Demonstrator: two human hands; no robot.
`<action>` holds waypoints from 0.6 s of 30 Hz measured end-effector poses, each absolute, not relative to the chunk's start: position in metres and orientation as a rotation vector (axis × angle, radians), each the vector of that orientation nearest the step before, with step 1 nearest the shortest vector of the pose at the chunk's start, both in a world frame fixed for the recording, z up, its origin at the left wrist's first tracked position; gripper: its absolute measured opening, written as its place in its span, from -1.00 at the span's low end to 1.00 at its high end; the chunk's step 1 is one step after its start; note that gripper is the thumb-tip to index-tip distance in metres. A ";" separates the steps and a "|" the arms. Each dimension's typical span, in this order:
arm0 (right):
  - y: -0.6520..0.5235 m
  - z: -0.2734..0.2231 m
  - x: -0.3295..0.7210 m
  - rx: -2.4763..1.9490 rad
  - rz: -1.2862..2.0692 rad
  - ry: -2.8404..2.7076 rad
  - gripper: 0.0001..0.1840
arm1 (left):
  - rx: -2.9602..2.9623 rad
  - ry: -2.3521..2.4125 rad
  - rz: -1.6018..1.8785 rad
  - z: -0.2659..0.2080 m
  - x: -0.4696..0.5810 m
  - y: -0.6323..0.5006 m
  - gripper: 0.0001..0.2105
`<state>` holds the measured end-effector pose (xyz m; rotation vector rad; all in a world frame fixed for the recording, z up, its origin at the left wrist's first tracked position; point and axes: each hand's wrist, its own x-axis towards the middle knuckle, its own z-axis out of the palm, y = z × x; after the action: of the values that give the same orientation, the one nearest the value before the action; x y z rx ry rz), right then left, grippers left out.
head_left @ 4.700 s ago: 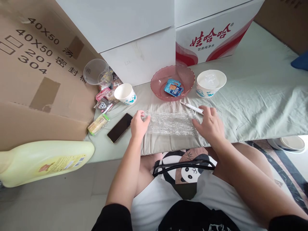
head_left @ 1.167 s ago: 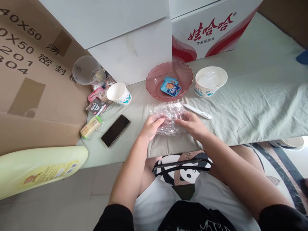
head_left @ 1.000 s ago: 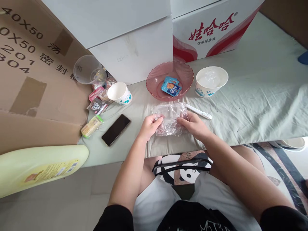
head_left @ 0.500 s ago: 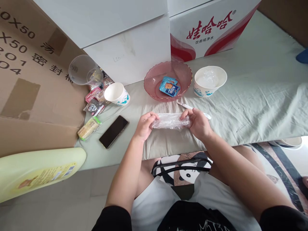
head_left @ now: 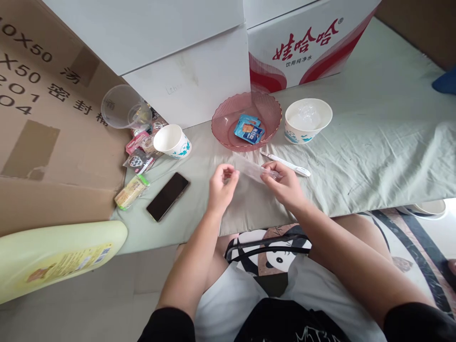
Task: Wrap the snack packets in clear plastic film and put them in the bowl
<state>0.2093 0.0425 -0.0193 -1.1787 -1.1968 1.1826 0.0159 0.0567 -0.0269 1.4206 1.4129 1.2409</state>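
A crinkled piece of clear plastic film (head_left: pixel 251 168) slants between my hands above the cloth-covered surface. My right hand (head_left: pixel 283 183) pinches its bunched right end between thumb and fingers. My left hand (head_left: pixel 223 187) is at the film's left end, with fingers curled and thumb tip against the lower corner; the exact hold is partly hidden. Just beyond my right hand lies a slim white knife-like tool (head_left: pixel 287 164). Behind the film stands a pink scalloped bowl (head_left: pixel 223 130) with blue snack packets (head_left: pixel 249 129) inside. Right of it, a paper cup (head_left: pixel 297 137) contains clear crumpled plastic.
To the left are another paper cup (head_left: pixel 181 146), a black phone (head_left: pixel 168 196), a wrapped yellowish packet (head_left: pixel 131 191), small packages (head_left: pixel 137 159) and a clear plastic tub (head_left: pixel 123 107). Boxes (head_left: pixel 188 80) line the back. A yellow-green bottle (head_left: pixel 64 254) lies at the left edge.
The film has gone from stretched level between both hands to a slanted, flatter strip. My left hand has shifted slightly right and turned; my right hand has moved slightly left.
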 end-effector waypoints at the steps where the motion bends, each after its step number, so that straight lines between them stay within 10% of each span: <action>1: 0.040 -0.018 0.208 -1.127 1.167 -1.233 -0.76 | 1.406 1.347 1.153 -0.027 0.019 0.054 -0.65; 9: 0.033 -0.018 0.198 -0.794 1.710 -1.056 -0.51 | 1.371 1.050 0.849 -0.019 0.023 0.047 -0.41; 18: 0.042 -0.020 0.208 -1.197 1.180 -1.167 -0.69 | 1.423 1.201 0.857 -0.015 0.026 0.049 -0.37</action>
<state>0.2078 0.0425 -0.0201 -1.1974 -1.1672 1.1799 0.0263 0.0487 -0.0146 1.4230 1.2013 0.8572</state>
